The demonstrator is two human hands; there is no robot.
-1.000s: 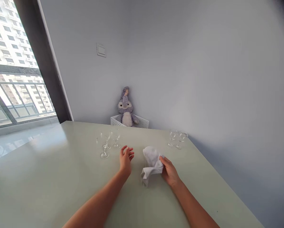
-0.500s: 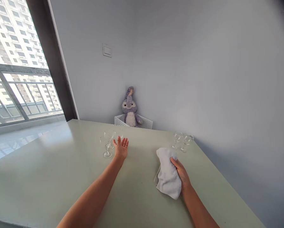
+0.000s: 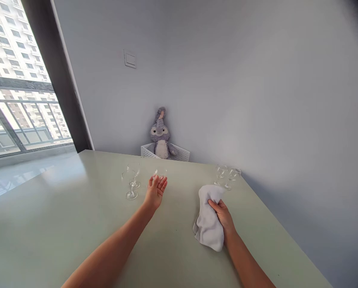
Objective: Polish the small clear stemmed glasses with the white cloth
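Note:
My left hand (image 3: 156,192) is closed around a clear stemmed glass (image 3: 163,173). The bowl shows above my fingers, while the stem and foot are hidden behind the hand. Just left of it, two more stemmed glasses (image 3: 131,195) stand upright, one behind the other. A white cloth (image 3: 209,228) hangs in loose folds from my right hand (image 3: 224,218), pinched between thumb and fingers. Beyond the cloth, near the table's right edge, another pair of stemmed glasses (image 3: 233,174) stands upright; the cloth's top comes close to their feet in view.
The pale green glossy table (image 3: 92,224) reaches back to the grey walls. Behind its far edge, a plush rabbit (image 3: 161,138) sits in a white perforated basket (image 3: 181,155). A window with a railing (image 3: 26,124) lies at the left.
My left hand went left to the glass group, took hold of one glass and brought it slightly right. My right hand moved right with the cloth, which now hangs longer.

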